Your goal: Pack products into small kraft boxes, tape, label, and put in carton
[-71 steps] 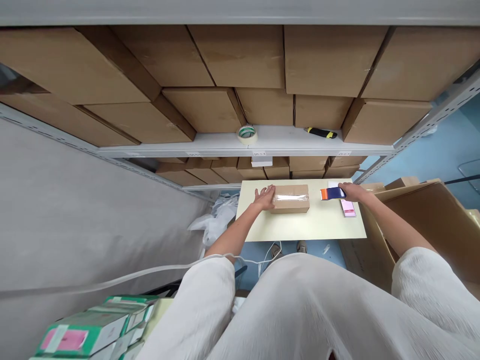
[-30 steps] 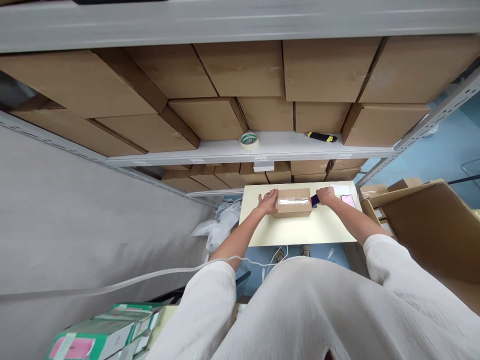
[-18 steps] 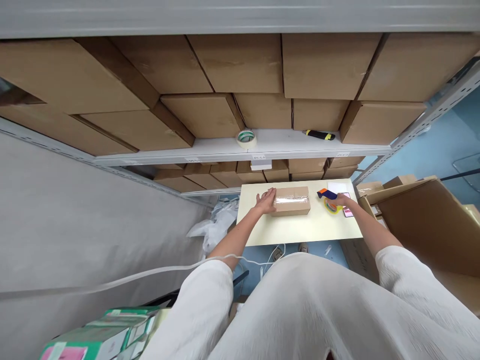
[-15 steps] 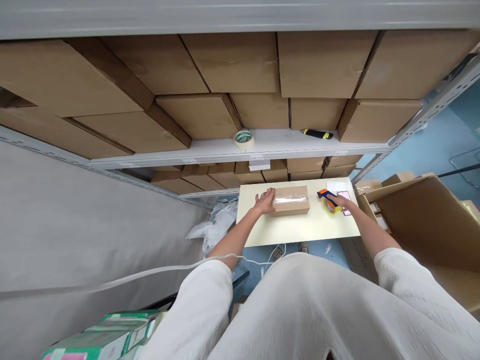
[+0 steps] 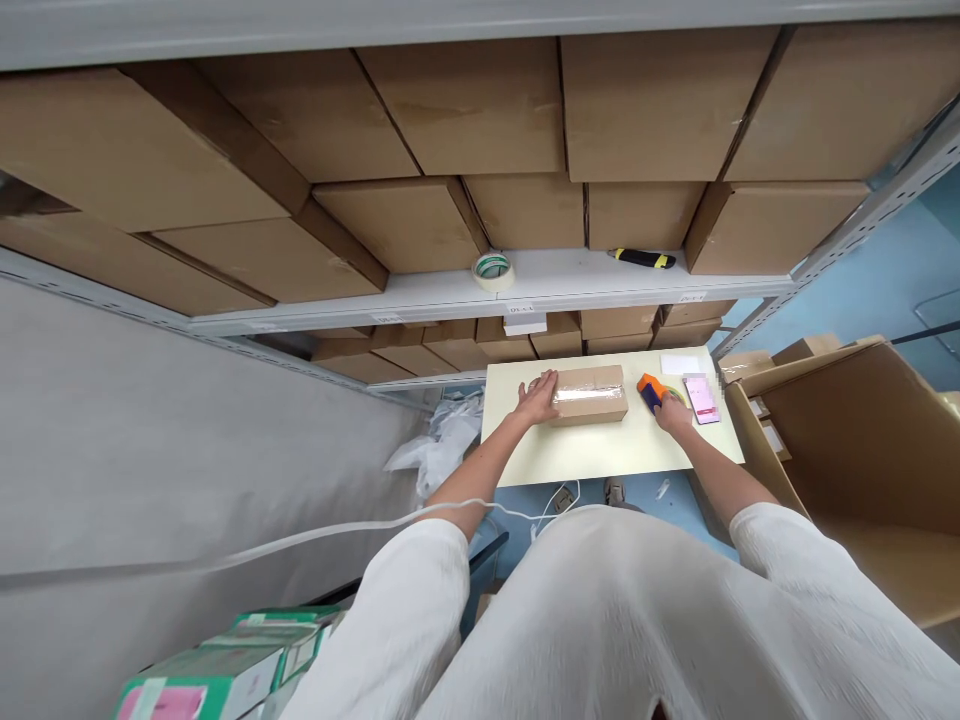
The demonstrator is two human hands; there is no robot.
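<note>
A small cardboard box (image 5: pixel 591 408) lies on the cream tabletop (image 5: pixel 570 456), with a strip of clear shiny tape along its top. My left hand (image 5: pixel 538 398) rests flat on the box's left end, fingers spread. In my right hand (image 5: pixel 673 412) is an orange and blue tape dispenser (image 5: pixel 651 390), held just right of the box and apart from it. Part of its yellow tape roll shows behind my fingers. A phone with a lit pink screen (image 5: pixel 700 398) lies right of that hand, near a white paper (image 5: pixel 679 364).
Shelves of cardboard boxes (image 5: pixel 491 105) rise behind the table. On the shelf edge are a tape roll (image 5: pixel 493 271) and a black-yellow utility knife (image 5: pixel 643 258). A large open carton (image 5: pixel 862 440) stands right. A white cable (image 5: pixel 337 527) crosses my left arm.
My right hand has turned the tape dispenser and shifted off the phone, so the screen shows fully. My left hand stays on the box. The whole view has shifted slightly.
</note>
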